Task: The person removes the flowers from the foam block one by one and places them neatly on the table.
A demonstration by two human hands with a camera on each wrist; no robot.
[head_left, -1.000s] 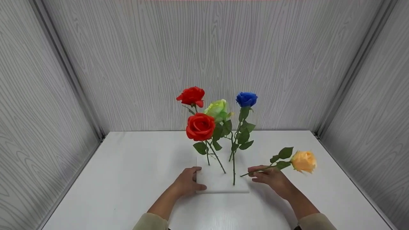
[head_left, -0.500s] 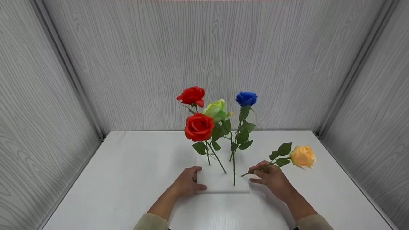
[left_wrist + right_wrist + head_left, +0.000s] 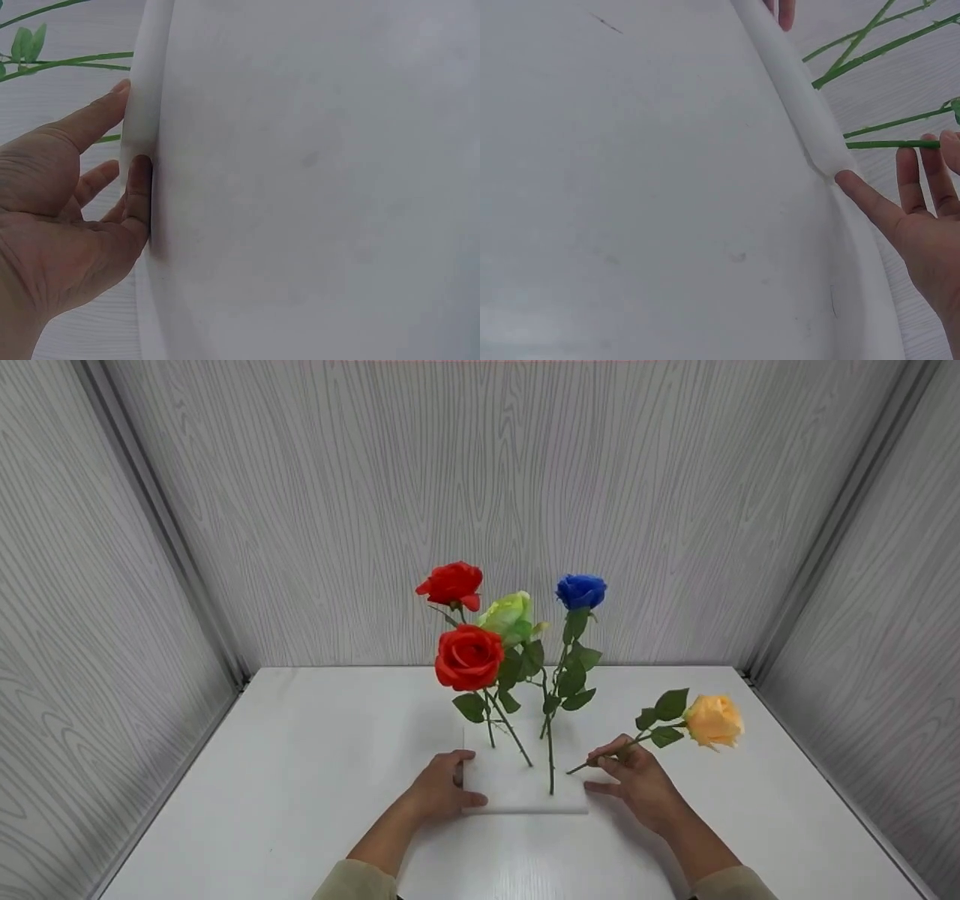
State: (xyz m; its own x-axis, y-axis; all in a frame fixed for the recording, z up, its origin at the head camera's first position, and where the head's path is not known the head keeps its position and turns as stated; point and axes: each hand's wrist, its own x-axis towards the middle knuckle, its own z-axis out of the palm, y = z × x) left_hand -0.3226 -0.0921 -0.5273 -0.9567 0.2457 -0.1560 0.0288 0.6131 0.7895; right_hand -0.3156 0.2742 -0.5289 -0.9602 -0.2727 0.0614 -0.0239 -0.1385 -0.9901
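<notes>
In the head view my right hand pinches the stem of a peach-yellow rose, which leans far to the right. The lower end of this stem meets the white foam block, and one outstretched finger touches the block's edge in the right wrist view. At the block's left side lies my left hand, its extended thumb and fingers touching the edge. Two red roses, a pale green rose and a blue rose stand in the block on leafy stems.
Beneath the block spreads a white table. Grey wood-grain panels enclose it: a back wall, a left wall and a right wall.
The peach-yellow rose's head has risen slightly, and the fingers of my right hand have shifted a little upward. My left hand has stayed at the block's edge.
</notes>
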